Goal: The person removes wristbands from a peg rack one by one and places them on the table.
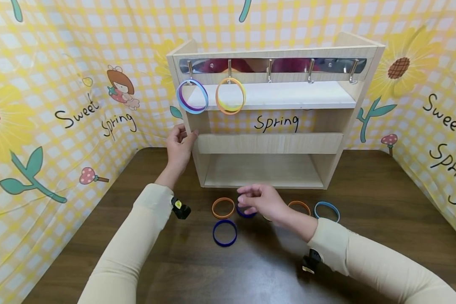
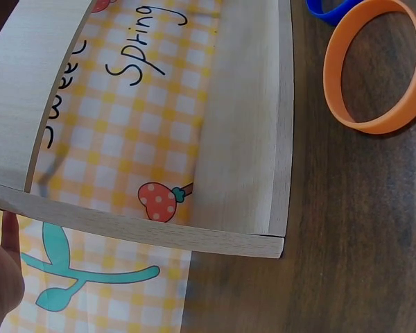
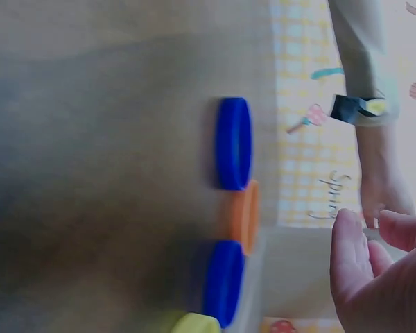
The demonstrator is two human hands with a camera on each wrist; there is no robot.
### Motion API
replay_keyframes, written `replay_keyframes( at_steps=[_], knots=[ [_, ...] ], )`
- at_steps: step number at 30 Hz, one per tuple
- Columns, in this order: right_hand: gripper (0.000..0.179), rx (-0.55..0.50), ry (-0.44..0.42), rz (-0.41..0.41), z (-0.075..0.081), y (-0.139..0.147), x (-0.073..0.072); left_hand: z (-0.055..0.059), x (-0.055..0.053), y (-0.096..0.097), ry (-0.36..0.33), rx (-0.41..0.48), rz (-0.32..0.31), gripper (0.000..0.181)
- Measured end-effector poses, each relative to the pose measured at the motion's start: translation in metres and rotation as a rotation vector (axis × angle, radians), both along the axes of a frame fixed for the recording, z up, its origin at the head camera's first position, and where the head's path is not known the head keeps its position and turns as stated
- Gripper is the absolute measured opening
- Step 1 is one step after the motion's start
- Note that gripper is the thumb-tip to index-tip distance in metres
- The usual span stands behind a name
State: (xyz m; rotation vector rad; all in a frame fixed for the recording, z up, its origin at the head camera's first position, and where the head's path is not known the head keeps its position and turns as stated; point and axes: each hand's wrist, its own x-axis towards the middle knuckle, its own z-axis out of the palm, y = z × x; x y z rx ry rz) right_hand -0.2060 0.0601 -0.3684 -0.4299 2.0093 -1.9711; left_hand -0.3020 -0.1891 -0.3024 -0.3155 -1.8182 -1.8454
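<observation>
A light wooden shelf rack (image 1: pixel 267 143) stands on the table, and my left hand (image 1: pixel 179 147) grips its left side panel, thumb at the front edge. My right hand (image 1: pixel 264 202) hovers in front of the rack with loosely bent fingers, holding nothing. Below it lies a dark blue wristband (image 1: pixel 247 215), partly hidden. Just left are an orange wristband (image 1: pixel 223 217) and another dark blue wristband (image 1: pixel 225 245). A yellow wristband (image 3: pixel 197 324) shows at the bottom of the right wrist view.
Light blue and purple wristbands (image 1: pixel 194 112) hang from the leftmost hook; orange and yellow ones (image 1: pixel 231 113) hang from the second. Three more hooks (image 1: pixel 310 71) line the metal strip. Another orange wristband (image 1: pixel 299 202) and a light blue one (image 1: pixel 327 203) lie near my right forearm.
</observation>
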Motion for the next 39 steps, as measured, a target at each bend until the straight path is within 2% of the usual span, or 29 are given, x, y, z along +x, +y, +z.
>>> replay_keyframes(
  at_steps=[6,12,23,34,39],
  knots=[
    [0.030,-0.040,0.090,-0.024,0.022,0.000,-0.005,0.000,-0.001,0.000,0.010,-0.004,-0.008,0.035],
    [0.028,-0.110,0.105,-0.081,0.042,-0.001,-0.012,-0.001,-0.001,-0.001,0.011,0.005,0.001,0.023],
    [0.034,-0.213,0.217,-0.170,0.082,0.000,-0.024,0.000,-0.002,0.000,0.012,-0.010,0.008,0.032],
    [0.032,-0.315,0.301,-0.211,0.110,-0.004,-0.030,-0.002,-0.002,-0.001,0.013,0.003,-0.001,0.022],
    [0.031,-0.330,0.301,-0.236,0.119,-0.006,-0.034,-0.012,-0.016,-0.007,-0.003,0.008,-0.002,0.022]
  ],
)
